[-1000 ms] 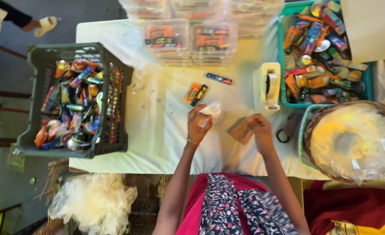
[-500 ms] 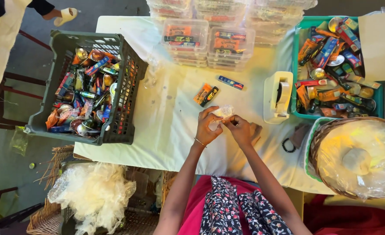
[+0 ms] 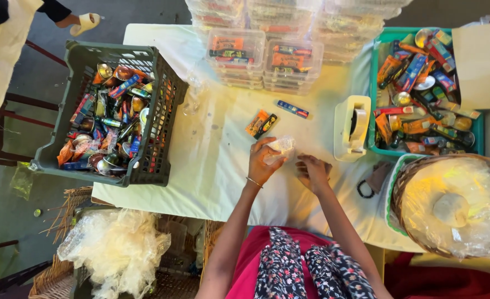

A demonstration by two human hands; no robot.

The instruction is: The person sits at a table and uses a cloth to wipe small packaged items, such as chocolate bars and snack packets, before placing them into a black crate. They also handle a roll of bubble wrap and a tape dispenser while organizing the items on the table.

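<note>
Centre of frame, on white tablecloth (image 3: 212, 166): left hand (image 3: 262, 163) closed round small clear plastic bag (image 3: 281, 146), lifted just off cloth. Right hand (image 3: 311, 171) beside it, fingers curled, hold unclear. Advice: pinch bag mouth open, steady with both hands.

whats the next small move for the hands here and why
Probably the right hand should reach to the small orange packet lying loose on the white tablecloth. The left hand already holds a clear plastic bag, while the right hand lies flat, apparently empty.

Thin bracelet (image 3: 254, 181), pink top (image 3: 256, 249), floral scarf (image 3: 306, 271)
</note>
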